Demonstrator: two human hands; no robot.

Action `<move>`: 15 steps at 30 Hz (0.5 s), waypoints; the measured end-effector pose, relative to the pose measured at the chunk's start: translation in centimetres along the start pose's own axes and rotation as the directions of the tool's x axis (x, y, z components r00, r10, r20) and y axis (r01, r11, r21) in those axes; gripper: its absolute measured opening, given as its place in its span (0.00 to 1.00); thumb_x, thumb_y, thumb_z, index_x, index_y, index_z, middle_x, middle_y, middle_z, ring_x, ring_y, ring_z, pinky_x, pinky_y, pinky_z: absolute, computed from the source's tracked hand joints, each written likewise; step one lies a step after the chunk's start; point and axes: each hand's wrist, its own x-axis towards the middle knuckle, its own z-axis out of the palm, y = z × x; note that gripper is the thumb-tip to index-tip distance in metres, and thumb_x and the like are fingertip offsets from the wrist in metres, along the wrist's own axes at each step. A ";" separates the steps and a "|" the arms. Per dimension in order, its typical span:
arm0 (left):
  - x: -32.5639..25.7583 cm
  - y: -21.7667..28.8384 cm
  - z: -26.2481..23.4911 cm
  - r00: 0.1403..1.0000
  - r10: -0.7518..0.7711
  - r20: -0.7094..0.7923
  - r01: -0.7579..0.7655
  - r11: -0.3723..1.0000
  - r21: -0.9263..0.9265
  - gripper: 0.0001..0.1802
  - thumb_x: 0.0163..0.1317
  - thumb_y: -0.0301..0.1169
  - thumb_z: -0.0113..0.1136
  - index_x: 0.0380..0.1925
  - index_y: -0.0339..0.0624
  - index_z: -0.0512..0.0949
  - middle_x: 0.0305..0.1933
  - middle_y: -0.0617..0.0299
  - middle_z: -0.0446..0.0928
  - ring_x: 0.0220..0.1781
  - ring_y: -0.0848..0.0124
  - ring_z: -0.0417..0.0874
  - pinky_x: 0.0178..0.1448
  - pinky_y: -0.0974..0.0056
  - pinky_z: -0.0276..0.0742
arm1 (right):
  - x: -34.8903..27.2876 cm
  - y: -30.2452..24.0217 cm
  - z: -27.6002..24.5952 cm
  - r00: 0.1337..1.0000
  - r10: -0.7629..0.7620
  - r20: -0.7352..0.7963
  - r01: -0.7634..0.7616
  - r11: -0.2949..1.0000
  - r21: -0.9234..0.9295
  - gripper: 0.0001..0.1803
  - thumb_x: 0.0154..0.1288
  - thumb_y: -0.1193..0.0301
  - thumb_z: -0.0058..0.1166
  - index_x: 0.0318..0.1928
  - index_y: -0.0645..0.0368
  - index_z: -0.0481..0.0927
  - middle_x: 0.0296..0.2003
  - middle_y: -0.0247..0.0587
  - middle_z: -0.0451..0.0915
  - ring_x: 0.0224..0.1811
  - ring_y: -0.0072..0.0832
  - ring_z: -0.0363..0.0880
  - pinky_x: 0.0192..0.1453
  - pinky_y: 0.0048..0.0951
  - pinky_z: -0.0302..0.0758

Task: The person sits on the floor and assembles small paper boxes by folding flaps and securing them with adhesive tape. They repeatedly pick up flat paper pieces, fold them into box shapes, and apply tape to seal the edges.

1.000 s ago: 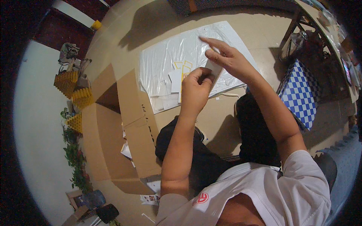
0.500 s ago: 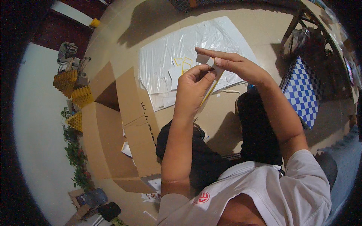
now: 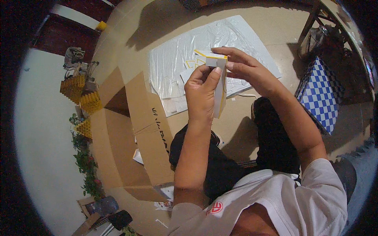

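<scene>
A small white cardboard box with yellow edges (image 3: pixel 220 92) is held up in front of me, partly folded, with one flap standing out at its top. My left hand (image 3: pixel 200 88) pinches it from the left, the thumb lying on its near face. From the right, my right hand (image 3: pixel 252 71) has its fingers against the top and side near the fold, closed around that corner. Behind the hands, several flat white pieces with yellow lines (image 3: pixel 188 74) lie on a white board covered in clear plastic (image 3: pixel 169 59).
At my left stands a large open brown cardboard box (image 3: pixel 147 137) with some white folded pieces (image 3: pixel 138 156) inside. A blue-and-white checkered bundle (image 3: pixel 319 96) is on the right by a table. Farther left are yellow stacked objects (image 3: pixel 73 89) and green plants (image 3: pixel 84 167) along the wall.
The white box has turned more upright, showing its near face and top flap. My right hand has gone from stretched flat fingers to fingers bent around the corner.
</scene>
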 end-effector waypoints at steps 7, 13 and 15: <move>-0.4 -0.3 1.6 0.999 0.028 0.032 -0.028 0.999 0.019 0.13 0.62 0.26 0.62 0.46 0.34 0.77 0.44 0.61 0.80 0.43 0.77 0.78 0.50 0.71 0.72 | -0.2 0.0 1.5 0.988 -0.127 -0.092 0.122 0.991 -0.054 0.21 0.65 0.67 0.49 0.59 0.54 0.74 0.50 0.37 0.76 0.53 0.25 0.72 0.62 0.28 0.65; -0.1 -0.5 2.0 0.999 0.039 0.023 -0.040 0.999 0.023 0.13 0.60 0.26 0.62 0.45 0.36 0.77 0.39 0.64 0.80 0.37 0.78 0.77 0.44 0.72 0.72 | -0.3 -0.7 1.6 0.984 -0.101 -0.144 0.095 0.994 -0.052 0.20 0.63 0.69 0.48 0.55 0.55 0.78 0.49 0.37 0.78 0.51 0.24 0.73 0.61 0.27 0.65; -0.1 -0.3 1.8 0.999 0.027 0.028 -0.031 0.992 0.121 0.13 0.59 0.26 0.62 0.45 0.35 0.77 0.38 0.64 0.80 0.36 0.78 0.77 0.43 0.72 0.72 | -0.2 -0.5 1.5 0.986 -0.089 -0.141 0.086 0.996 -0.025 0.20 0.63 0.70 0.48 0.55 0.55 0.78 0.48 0.37 0.79 0.50 0.24 0.73 0.60 0.27 0.66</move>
